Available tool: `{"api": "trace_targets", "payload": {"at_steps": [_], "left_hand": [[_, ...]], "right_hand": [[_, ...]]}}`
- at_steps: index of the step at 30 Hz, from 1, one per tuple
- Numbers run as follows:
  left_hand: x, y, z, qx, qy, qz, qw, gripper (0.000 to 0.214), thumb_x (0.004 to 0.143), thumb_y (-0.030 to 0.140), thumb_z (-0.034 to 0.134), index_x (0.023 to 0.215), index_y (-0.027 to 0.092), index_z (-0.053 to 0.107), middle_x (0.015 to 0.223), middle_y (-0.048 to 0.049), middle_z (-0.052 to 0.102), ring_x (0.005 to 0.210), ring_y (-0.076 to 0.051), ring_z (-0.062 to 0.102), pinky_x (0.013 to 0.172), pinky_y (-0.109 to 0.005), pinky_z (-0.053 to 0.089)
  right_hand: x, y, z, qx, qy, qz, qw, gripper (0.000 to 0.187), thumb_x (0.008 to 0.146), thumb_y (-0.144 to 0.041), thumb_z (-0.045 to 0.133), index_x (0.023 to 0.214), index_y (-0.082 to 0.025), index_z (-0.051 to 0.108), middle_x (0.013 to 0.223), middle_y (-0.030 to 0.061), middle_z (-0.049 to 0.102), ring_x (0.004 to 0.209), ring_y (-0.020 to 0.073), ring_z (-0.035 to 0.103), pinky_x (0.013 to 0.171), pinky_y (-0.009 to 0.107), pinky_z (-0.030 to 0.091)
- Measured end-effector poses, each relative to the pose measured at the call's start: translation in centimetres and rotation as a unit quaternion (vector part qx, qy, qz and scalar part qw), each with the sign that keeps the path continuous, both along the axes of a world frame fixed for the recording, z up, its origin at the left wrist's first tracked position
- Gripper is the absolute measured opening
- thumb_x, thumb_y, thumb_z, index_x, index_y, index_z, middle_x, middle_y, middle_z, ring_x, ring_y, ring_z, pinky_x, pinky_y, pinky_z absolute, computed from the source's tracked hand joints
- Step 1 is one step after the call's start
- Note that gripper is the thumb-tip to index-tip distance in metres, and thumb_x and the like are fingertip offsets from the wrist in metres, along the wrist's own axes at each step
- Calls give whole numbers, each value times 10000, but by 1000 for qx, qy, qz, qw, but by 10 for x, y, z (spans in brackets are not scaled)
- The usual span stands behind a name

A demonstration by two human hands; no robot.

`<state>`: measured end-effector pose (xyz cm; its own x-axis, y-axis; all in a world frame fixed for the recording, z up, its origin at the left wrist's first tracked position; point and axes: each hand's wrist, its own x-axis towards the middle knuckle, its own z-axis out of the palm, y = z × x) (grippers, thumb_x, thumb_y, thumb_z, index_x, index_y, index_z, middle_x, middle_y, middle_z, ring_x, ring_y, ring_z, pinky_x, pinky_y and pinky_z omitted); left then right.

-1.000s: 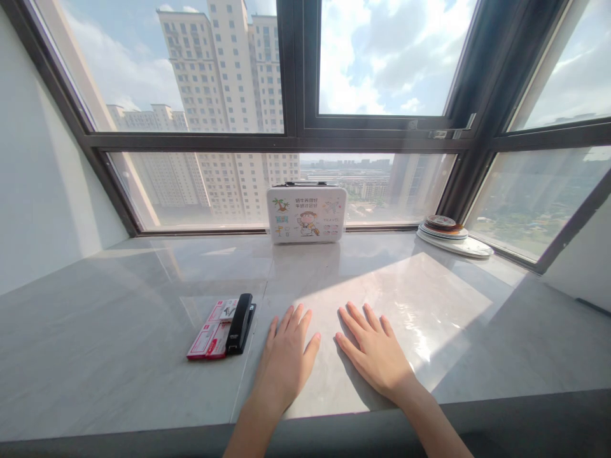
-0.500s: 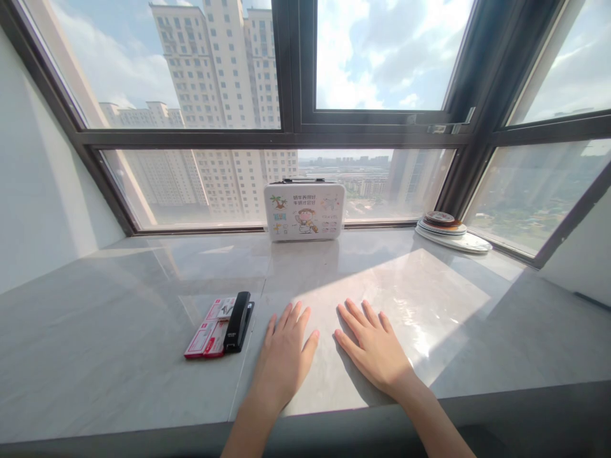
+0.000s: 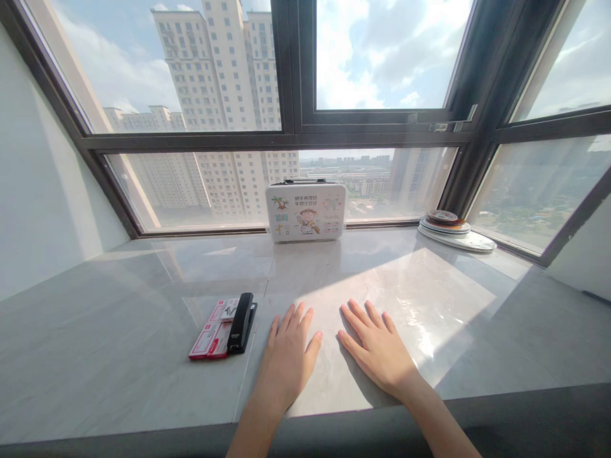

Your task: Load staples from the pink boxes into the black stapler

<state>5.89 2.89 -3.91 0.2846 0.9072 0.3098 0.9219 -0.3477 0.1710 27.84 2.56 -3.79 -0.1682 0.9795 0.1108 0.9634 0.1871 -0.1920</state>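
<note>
My left hand (image 3: 287, 353) lies palm down on the pale marble sill (image 3: 119, 375), fingers stretched forward and holding nothing. To its left sits a black stapler (image 3: 241, 323), on its side of several red-and-white staple boxes (image 3: 210, 338); a small box with a staple picture lies among them. My right hand (image 3: 377, 350) also rests flat on the sill, partly in sunlight, with its fingers spread and nothing under them that I can see. A gap of bare stone separates the two thumbs.
A white case (image 3: 307, 213) with cartoon prints and a black handle stands upright against the window at the back. Several stacked round plates or mats (image 3: 453, 236) lie in the right corner. Dark window frames (image 3: 291, 140) bound the sill, and its front edge runs below my wrists.
The whole view has shifted very slightly, with everything on the sill sitting a little further right. Both hands stay flat in the same place on the stone.
</note>
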Motion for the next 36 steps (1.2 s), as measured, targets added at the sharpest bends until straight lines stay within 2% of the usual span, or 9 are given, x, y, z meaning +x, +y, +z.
{"api": "trace_targets", "payload": {"at_steps": [11,14,17,21,25,28,31,34,36], "left_hand": [[1,-4,-1,7,43,-17,999,544,1070,392,423,1588,226,411,1674,-80,331,1565,-322,262,1247,-619,283],[-2,-11,-2,13,49,-31,998,542,1073,397,412,1592,241,409,1674,-76,328,1558,-336,276,1230,-631,310],[-11,-21,-3,16,50,-56,997,547,1057,329,423,1597,242,398,1674,-63,330,1553,-322,295,1227,-597,344],[-27,-38,-6,21,52,-65,996,601,1044,270,423,1631,206,313,1670,-84,336,1547,-278,318,1237,-520,367],[-39,-55,-10,62,52,-89,993,552,1065,332,432,1607,257,364,1614,-72,445,1502,-270,406,1223,-505,393],[-45,-68,-17,86,64,-81,991,475,1043,308,452,1510,239,505,1532,-83,549,1411,-283,526,1162,-518,463],[-51,-81,-26,104,57,-77,990,406,1010,271,468,1388,224,609,1418,-76,651,1299,-288,623,1091,-514,522],[-58,-90,-33,130,33,-87,987,358,985,301,527,1311,239,661,1337,-67,702,1231,-302,662,1028,-487,559],[-61,-93,-31,131,-2,-59,990,349,999,338,544,1314,245,661,1308,-73,711,1204,-288,670,974,-435,583]], "right_hand": [[-3,-1,2,5,34,-14,999,593,1064,-528,396,1626,-342,365,1694,-31,262,1579,358,124,1250,604,147],[-18,-3,3,1,64,-41,997,595,1052,-503,438,1607,-290,417,1693,16,266,1581,363,117,1254,594,144],[-45,-8,4,-6,127,-24,992,594,1049,-497,454,1592,-256,447,1687,45,281,1582,361,121,1262,582,132],[-84,-12,12,-56,275,42,959,605,1057,-508,445,1599,-242,422,1661,45,342,1588,334,108,1269,608,12],[-121,-1,23,-138,395,83,905,845,976,-603,584,1638,-156,306,1660,125,329,1595,322,31,1236,610,-152],[-156,18,27,-152,461,95,869,1000,895,-667,678,1651,-171,249,1662,154,318,1573,348,166,1273,584,47],[-195,39,27,-101,453,95,881,1080,811,-676,766,1634,-188,265,1613,178,380,1498,385,327,1239,584,211],[-219,56,27,-40,416,91,904,850,791,-573,800,1474,-169,495,1427,164,555,1339,358,504,1119,490,417],[-216,63,30,-31,391,109,914,630,776,-474,802,1311,-194,624,1270,107,650,1171,311,608,984,403,504]]}}
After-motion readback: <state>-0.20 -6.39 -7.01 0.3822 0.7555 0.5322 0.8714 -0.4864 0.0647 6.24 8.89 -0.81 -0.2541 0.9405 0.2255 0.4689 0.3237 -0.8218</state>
